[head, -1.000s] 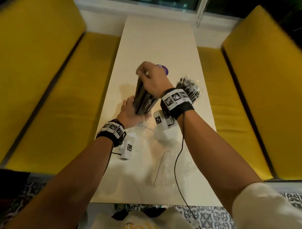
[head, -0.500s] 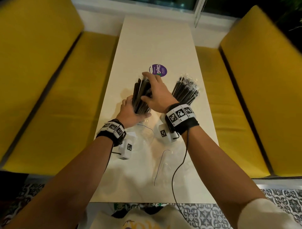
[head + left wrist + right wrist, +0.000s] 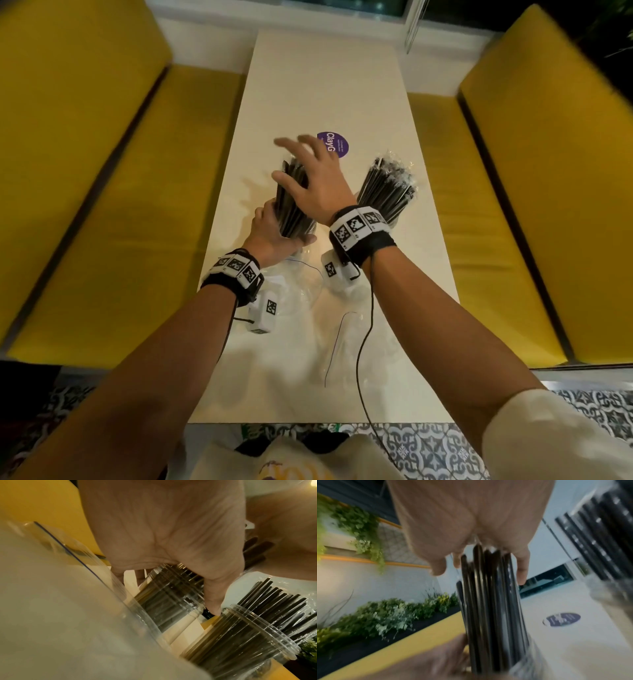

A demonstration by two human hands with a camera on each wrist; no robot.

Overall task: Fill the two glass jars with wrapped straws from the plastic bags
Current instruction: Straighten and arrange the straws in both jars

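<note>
Two glass jars stand mid-table. My left hand (image 3: 270,233) grips the left jar (image 3: 171,596) around its side, thumb toward the other jar. A bundle of black wrapped straws (image 3: 291,198) stands in it, leaning left. My right hand (image 3: 308,174) hovers flat over the straw tops with fingers spread; in the right wrist view its palm (image 3: 471,515) touches the straws (image 3: 489,595). The right jar (image 3: 388,212) is packed with fanned-out straws (image 3: 387,181), and no hand touches it.
Clear plastic bags (image 3: 349,342) lie flat on the cream table (image 3: 325,78) near my wrists; one fills the left wrist view (image 3: 51,601). A purple round sticker (image 3: 334,144) sits beyond the jars. Yellow benches (image 3: 102,171) flank the table.
My right hand held the straw bundle high, lowered it into the left jar, then let go and spread its fingers above the tops. The left hand stayed on the jar.
</note>
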